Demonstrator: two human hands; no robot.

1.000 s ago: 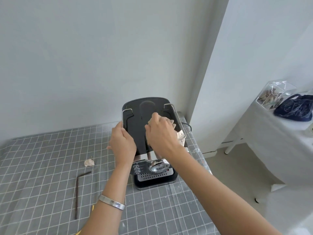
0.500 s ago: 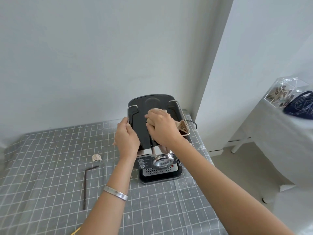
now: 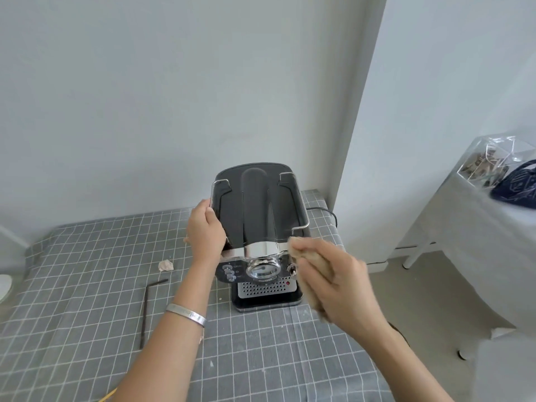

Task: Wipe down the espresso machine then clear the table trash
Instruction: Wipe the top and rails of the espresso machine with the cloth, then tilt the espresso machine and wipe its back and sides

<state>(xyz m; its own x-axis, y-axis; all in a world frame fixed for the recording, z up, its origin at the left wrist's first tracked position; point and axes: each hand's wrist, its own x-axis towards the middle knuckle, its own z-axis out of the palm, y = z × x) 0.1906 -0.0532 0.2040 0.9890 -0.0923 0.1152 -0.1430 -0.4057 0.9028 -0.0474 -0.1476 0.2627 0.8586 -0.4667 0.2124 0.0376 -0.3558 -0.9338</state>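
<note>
A black and chrome espresso machine (image 3: 256, 210) stands at the back right of the grey checked table (image 3: 87, 285). My left hand (image 3: 206, 230) grips its left side by the wire rail. My right hand (image 3: 339, 285), blurred by motion, is closed on a beige cloth (image 3: 307, 262) at the machine's front right corner. A crumpled scrap of paper (image 3: 166, 265) lies on the table left of the machine. A dark bent straw (image 3: 148, 309) lies nearer to me, below the scrap.
A black power cord (image 3: 324, 211) runs behind the machine to the right. The table's right edge is just right of the machine. Across a floor gap stands a white-covered table (image 3: 478, 242) with a clear box (image 3: 490, 161) and a dark blue bag (image 3: 519, 181).
My right hand with the cloth has swept from the machine's top down to its front right corner. My left hand has stayed on the left side.
</note>
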